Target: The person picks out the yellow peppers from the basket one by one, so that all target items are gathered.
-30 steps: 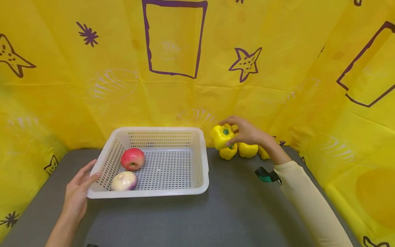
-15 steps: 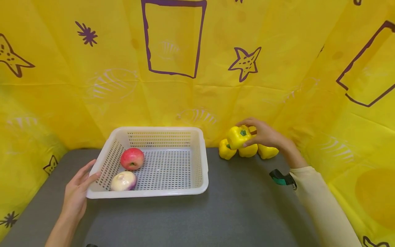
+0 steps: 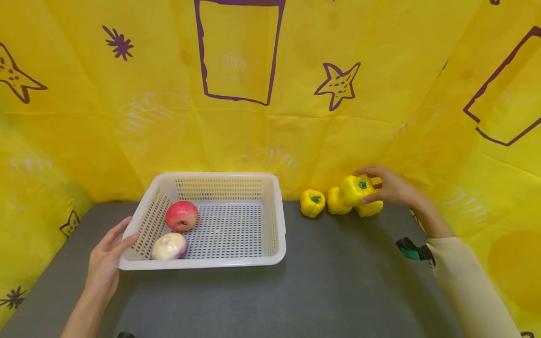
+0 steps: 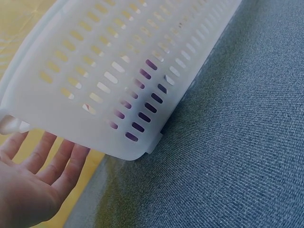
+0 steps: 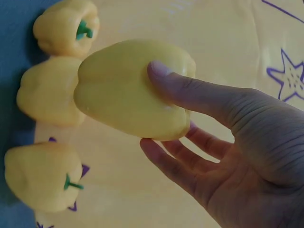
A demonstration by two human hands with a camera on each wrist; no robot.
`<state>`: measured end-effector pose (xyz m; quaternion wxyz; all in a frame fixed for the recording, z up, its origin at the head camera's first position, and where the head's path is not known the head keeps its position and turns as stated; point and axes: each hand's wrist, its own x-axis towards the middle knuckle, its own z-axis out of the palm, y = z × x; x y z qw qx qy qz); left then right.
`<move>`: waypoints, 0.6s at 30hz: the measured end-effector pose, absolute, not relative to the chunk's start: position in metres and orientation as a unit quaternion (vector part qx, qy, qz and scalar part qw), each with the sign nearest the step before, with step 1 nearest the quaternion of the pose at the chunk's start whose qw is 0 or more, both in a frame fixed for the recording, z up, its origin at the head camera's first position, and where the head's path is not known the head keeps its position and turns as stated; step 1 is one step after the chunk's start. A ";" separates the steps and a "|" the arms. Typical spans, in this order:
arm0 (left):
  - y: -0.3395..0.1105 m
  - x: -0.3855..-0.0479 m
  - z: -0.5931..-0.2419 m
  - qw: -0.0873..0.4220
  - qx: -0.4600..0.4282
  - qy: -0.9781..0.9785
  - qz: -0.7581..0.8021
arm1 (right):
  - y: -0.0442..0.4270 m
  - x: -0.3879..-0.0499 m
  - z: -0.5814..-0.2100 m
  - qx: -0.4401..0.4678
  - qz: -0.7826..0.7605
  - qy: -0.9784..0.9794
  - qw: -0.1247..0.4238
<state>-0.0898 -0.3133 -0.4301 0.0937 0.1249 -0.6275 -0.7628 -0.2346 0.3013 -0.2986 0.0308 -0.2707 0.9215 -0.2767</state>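
Observation:
My right hand (image 3: 390, 185) holds a yellow bell pepper (image 3: 354, 190) between thumb and fingers, raised above the table. In the right wrist view the thumb lies along the side of that held pepper (image 5: 123, 90). Below and beside it, three more yellow bell peppers (image 3: 313, 203) form a row by the backdrop; the held one partly covers two of them in the head view. My left hand (image 3: 104, 258) grips the left rim of a white plastic basket (image 3: 203, 265), thumb over the edge and fingers outside. Inside the basket lie a red apple (image 3: 181, 216) and a white-and-purple turnip (image 3: 169, 246).
Dark grey cloth covers the table (image 3: 270, 300). A yellow printed backdrop (image 3: 236, 131) rises along the back and both sides, close behind the basket and peppers. A black strap (image 3: 412, 251) hangs at the right wrist.
My right hand has carried the held pepper rightward along the row, from beside the basket to above the right-hand peppers. The left hand and basket have stayed in place.

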 end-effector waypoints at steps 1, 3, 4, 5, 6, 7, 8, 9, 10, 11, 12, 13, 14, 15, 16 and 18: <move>-0.313 -0.090 -0.430 0.095 0.124 -0.627 -0.763 | 0.304 -0.234 -0.299 -0.266 -0.277 0.923 0.032; -0.314 -0.089 -0.430 0.095 0.122 -0.627 -0.764 | 0.310 -0.232 -0.300 -0.257 -0.284 0.923 0.038; -0.314 -0.089 -0.429 0.095 0.122 -0.628 -0.763 | 0.313 -0.231 -0.301 -0.254 -0.290 0.922 0.041; -0.314 -0.089 -0.429 0.095 0.123 -0.629 -0.762 | 0.317 -0.231 -0.301 -0.250 -0.294 0.922 0.041; -0.314 -0.089 -0.429 0.095 0.123 -0.629 -0.762 | 0.321 -0.230 -0.301 -0.247 -0.295 0.922 0.039; -0.314 -0.089 -0.429 0.096 0.124 -0.628 -0.762 | 0.325 -0.230 -0.301 -0.243 -0.294 0.924 0.037; -0.314 -0.089 -0.429 0.097 0.125 -0.627 -0.763 | 0.329 -0.229 -0.300 -0.239 -0.291 0.926 0.032; -0.314 -0.089 -0.429 0.098 0.125 -0.626 -0.763 | 0.333 -0.230 -0.300 -0.237 -0.289 0.927 0.027; -0.314 -0.089 -0.429 0.100 0.125 -0.624 -0.765 | 0.337 -0.230 -0.299 -0.235 -0.284 0.929 0.020; -0.314 -0.089 -0.429 0.101 0.125 -0.621 -0.767 | 0.342 -0.231 -0.298 -0.232 -0.281 0.931 0.016; -0.314 -0.089 -0.429 0.102 0.123 -0.619 -0.769 | 0.346 -0.231 -0.298 -0.229 -0.279 0.933 0.014; -0.314 -0.088 -0.429 0.103 0.122 -0.619 -0.769 | 0.350 -0.232 -0.297 -0.225 -0.279 0.933 0.017; -0.314 -0.088 -0.429 0.103 0.119 -0.617 -0.771 | 0.353 -0.232 -0.297 -0.224 -0.278 0.934 0.020; -0.314 -0.088 -0.430 0.103 0.117 -0.616 -0.772 | 0.357 -0.233 -0.297 -0.222 -0.278 0.934 0.025; -0.314 -0.088 -0.430 0.103 0.115 -0.615 -0.773 | 0.361 -0.233 -0.296 -0.218 -0.276 0.936 0.029; -0.313 -0.088 -0.430 0.101 0.114 -0.616 -0.773 | 0.368 -0.234 -0.295 -0.211 -0.273 0.938 0.043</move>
